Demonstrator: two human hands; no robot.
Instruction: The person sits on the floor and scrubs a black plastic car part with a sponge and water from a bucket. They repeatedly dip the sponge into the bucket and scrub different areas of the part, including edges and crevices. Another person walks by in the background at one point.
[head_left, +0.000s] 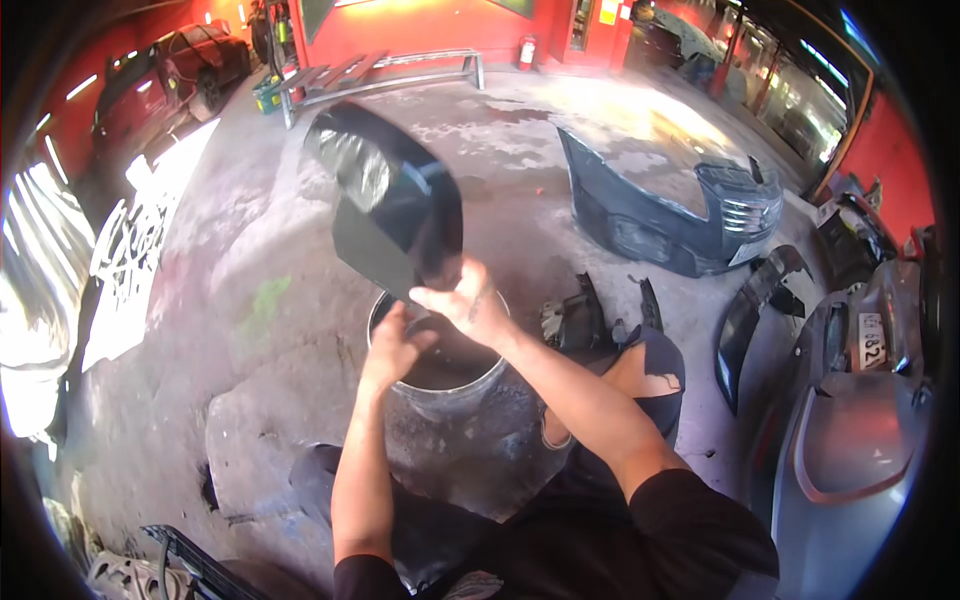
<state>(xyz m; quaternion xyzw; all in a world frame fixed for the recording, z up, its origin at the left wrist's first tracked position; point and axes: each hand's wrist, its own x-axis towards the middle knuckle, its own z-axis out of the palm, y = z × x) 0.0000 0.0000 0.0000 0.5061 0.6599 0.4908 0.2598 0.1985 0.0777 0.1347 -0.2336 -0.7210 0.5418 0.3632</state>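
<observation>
My right hand point(468, 305) grips the lower edge of a glossy black car part point(415, 205), shaped like a side mirror housing with a flat dark face. The part is held up, tilted, above a round pail point(445, 402) standing between my legs. A crinkled light patch shows on its upper left. My left hand point(393, 348) is over the pail's rim, fingers and thumb apart, just below the part's bottom corner and holding nothing that I can see. Dark contents show inside the pail, partly hidden by my hands.
A dark car bumper point(660, 220) lies on the concrete floor ahead right. Black trim pieces point(590, 315) sit beside my right knee, and a curved black panel point(750, 325) beyond. Car body parts point(850, 430) crowd the right. A metal bench frame point(390, 75) stands at the back.
</observation>
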